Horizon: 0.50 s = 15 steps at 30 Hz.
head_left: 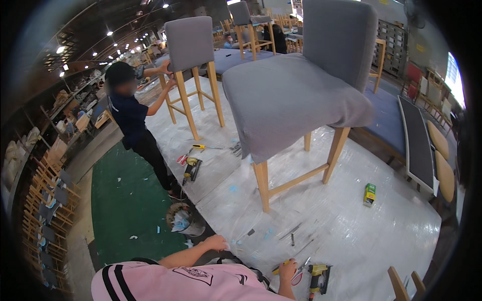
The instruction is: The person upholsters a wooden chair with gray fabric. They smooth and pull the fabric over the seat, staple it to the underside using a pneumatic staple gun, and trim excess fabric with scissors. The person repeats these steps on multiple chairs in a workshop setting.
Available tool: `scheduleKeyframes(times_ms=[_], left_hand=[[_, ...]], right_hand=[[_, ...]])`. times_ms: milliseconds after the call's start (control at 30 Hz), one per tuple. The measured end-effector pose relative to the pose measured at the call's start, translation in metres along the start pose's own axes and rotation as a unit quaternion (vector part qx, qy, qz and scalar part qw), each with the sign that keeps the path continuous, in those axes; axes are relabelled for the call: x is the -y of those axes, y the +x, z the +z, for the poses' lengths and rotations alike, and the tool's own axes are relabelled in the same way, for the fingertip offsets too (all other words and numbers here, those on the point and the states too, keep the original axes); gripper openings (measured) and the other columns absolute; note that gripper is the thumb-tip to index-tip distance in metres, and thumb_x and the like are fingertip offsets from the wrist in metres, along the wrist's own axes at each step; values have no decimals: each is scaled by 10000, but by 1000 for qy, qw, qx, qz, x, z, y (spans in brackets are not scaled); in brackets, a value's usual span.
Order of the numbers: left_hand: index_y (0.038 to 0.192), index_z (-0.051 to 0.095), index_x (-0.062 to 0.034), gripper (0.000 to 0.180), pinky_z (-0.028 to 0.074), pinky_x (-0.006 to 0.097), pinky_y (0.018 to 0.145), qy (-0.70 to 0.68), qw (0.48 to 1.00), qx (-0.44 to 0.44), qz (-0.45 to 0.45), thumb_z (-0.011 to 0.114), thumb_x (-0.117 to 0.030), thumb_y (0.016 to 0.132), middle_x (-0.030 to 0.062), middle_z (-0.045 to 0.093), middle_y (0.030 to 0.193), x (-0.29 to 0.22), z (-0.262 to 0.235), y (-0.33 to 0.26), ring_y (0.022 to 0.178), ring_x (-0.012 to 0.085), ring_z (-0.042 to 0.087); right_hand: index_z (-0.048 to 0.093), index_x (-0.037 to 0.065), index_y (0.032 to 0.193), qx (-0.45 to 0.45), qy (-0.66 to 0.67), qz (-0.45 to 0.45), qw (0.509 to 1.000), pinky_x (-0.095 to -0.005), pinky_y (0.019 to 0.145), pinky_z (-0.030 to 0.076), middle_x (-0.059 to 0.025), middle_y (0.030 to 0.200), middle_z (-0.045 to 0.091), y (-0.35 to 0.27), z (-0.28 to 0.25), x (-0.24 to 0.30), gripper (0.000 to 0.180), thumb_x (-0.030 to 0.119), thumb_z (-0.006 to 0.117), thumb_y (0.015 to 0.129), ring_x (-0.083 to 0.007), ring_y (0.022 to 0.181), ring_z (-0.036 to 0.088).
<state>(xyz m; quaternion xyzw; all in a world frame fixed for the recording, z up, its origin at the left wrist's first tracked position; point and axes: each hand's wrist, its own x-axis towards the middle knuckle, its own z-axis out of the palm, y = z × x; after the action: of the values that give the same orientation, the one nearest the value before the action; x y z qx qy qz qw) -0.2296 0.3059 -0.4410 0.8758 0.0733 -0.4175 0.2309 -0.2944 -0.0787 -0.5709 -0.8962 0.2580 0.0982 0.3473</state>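
My left hand [217,243] is closed at the near edge of the work table, with a small whitish bit by its fingertips; what it holds is unclear. Farther right, my right hand [287,269] is closed around a yellow-handled tool [275,270], most of it hidden. Beside that hand lie red-handled scissors [300,273] and a yellow and black staple gun [319,278]. Ahead stands a tall wooden chair [296,95] with a grey padded back. Grey fabric [286,95] lies over its seat and hangs loosely past the front and right edges.
Plastic film covers the table [351,226], strewn with scraps. A green and yellow box [369,194] sits to the right. At the left a co-worker [133,110] grips another grey chair [191,45], near a second staple gun [191,169] and a screwdriver [206,147]. A bucket [183,220] stands below.
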Motion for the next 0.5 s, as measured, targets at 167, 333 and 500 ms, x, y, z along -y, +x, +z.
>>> scheduleKeyframes(times_ms=[167, 333, 500], left_hand=[[1034, 749, -25, 473, 561, 473, 867, 111, 981, -98, 125, 679, -451, 842, 208, 742, 1010, -6, -23, 45, 975, 381, 713], [957, 767, -35, 382, 567, 364, 685, 30, 991, -39, 125, 715, -407, 890, 98, 749, 767, -28, -41, 51, 702, 199, 733], [952, 755, 29, 397, 556, 317, 610, -91, 989, 6, 116, 717, -365, 927, 108, 755, 781, -22, -20, 73, 649, 184, 721]], right_hand=[[566, -21, 1199, -33, 38, -18, 999, -464, 856, 566, -253, 1049, 665, 15, 13, -18, 550, 174, 791, 737, -455, 971, 676], [549, -62, 1288, 143, 295, 62, 943, -434, 782, 600, -182, 917, 719, 58, 52, -56, 584, 194, 776, 815, -312, 908, 736], [599, -19, 1195, 123, 529, 72, 836, -383, 699, 588, -123, 843, 713, 21, 1, 5, 416, 234, 725, 889, -231, 812, 731]])
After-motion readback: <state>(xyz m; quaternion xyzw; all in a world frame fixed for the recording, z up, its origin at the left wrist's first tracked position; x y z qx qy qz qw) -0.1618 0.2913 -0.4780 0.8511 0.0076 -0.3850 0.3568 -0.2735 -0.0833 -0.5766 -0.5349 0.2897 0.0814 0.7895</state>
